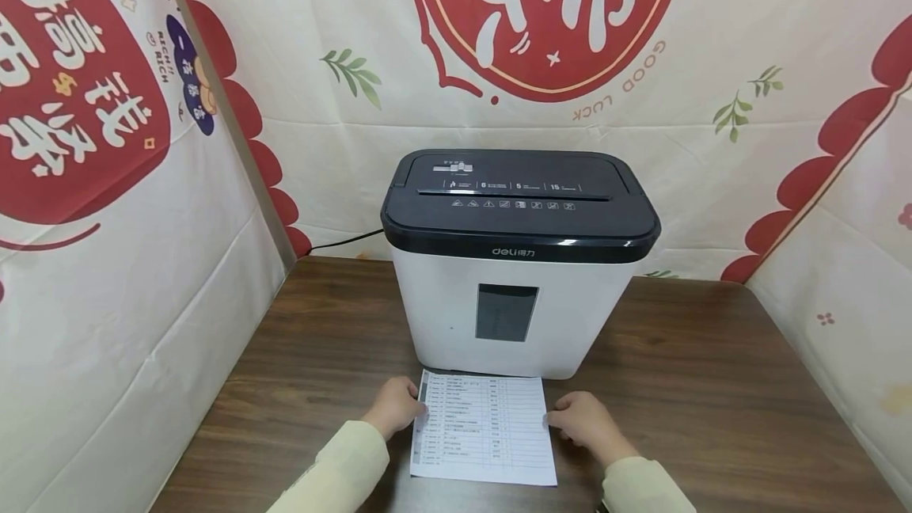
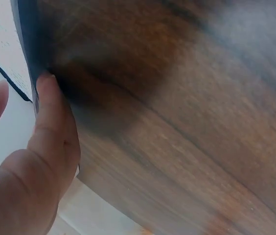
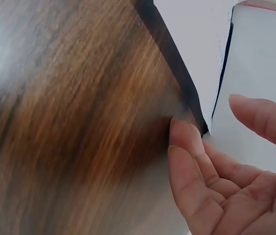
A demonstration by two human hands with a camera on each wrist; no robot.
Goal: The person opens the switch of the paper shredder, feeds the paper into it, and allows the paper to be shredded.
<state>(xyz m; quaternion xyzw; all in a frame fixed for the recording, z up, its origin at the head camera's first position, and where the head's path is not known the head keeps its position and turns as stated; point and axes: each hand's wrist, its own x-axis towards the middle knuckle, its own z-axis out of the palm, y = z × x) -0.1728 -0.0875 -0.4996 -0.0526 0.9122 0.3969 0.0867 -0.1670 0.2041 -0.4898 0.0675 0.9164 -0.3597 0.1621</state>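
A printed sheet of paper (image 1: 484,434) with a table of rows lies on the wooden table, its far edge close to the base of a white paper shredder (image 1: 442,315). At the paper's left edge is my left hand (image 1: 396,408); in the left wrist view its fingers (image 2: 50,98) are along that edge, thumb apart from them. My right hand (image 1: 586,424) is at the opposite edge, its thumb tip overlapping the paper in the head view. In the right wrist view the fingertips (image 3: 184,134) are near the paper's corner, with a gap to the thumb.
The shredder's dark lid (image 1: 520,216) has a long feed slot across it. A black cable (image 1: 345,241) runs left from behind the shredder. Printed white cloth (image 1: 328,157) hangs behind and on both sides of the wooden table (image 1: 712,386).
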